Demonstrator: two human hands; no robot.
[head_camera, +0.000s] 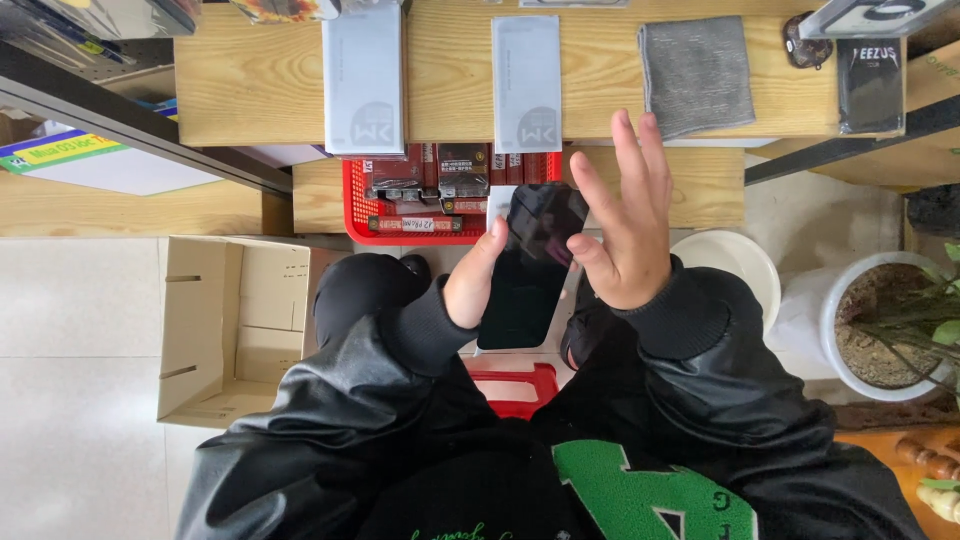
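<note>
Head view: wooden workbench (250, 90) ran along twelve o'clock, red basket (355, 215) just under it. Left hand (470, 285) gripped the black smartphone (530, 265) at centre; right hand (625, 225), fingers spread, wiped its screen. Next: press evenly, probably.

Black smartphone (532, 265), glossy dark screen facing up, long axis tilted toward one o'clock, held above the lap; its top end overlaps the red basket's (352, 215) edge.

Left hand (472, 285) grip closed; right hand (625, 225) fingers spread.
</note>
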